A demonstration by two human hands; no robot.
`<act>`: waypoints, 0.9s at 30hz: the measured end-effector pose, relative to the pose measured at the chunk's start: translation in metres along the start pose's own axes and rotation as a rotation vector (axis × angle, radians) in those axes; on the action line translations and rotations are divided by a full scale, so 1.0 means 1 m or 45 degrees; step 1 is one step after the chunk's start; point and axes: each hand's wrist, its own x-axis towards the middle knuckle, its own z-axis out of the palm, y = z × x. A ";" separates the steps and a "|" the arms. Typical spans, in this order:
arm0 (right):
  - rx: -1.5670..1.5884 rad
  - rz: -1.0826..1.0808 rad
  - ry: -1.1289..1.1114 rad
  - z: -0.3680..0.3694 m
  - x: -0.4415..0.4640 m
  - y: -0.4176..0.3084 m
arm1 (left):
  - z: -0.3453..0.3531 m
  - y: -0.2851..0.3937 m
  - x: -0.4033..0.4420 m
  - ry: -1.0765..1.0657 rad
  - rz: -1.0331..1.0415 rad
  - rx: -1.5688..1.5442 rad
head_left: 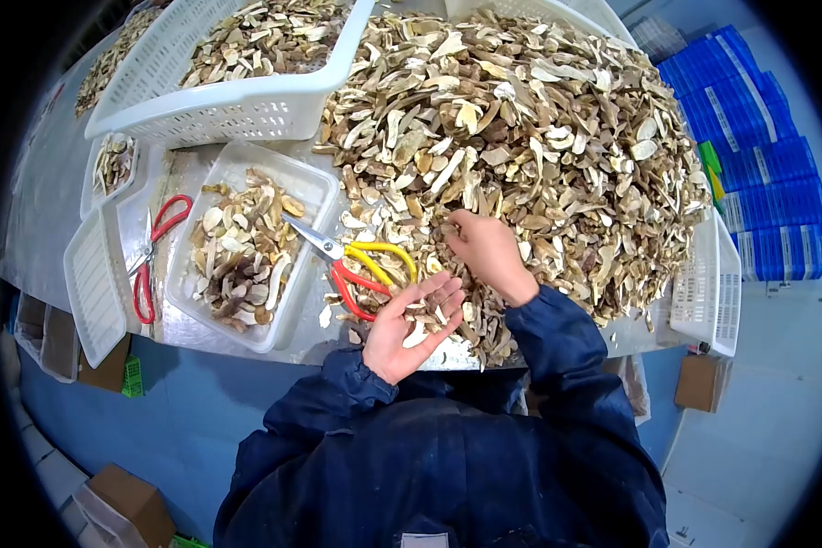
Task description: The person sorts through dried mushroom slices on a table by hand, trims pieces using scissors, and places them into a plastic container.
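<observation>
A large heap of dried mushroom slices (521, 137) covers the middle and right of the metal table. My right hand (489, 251) reaches into the heap's near side, its fingers pinched together; what lies between them is hidden. Palm up, my left hand (413, 329) is held over the near edge with its fingers apart and nothing clearly in it. Just beyond it lie scissors (361, 267) with one red and one yellow handle, their blades over the rim of a white tray (181, 274). Inside that tray is a smaller pile of mushroom slices (242, 247).
Red-handled scissors (160, 239) lie left of the tray, beside a tilted white lid-like tray (96, 283). A white perforated basket (219, 114) with slices stands behind. Another white basket (708, 288) sits at the right edge, near stacked blue packs (758, 173).
</observation>
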 end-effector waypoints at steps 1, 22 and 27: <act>0.114 0.072 -0.043 -0.013 -0.003 -0.006 | 0.003 0.001 -0.001 0.006 0.010 0.010; -0.235 -0.263 -0.062 0.011 0.027 -0.025 | -0.008 0.008 -0.008 -0.138 -0.269 -0.418; -0.334 -0.341 -0.186 0.005 0.038 -0.022 | -0.008 0.007 -0.009 -0.162 -0.269 -0.411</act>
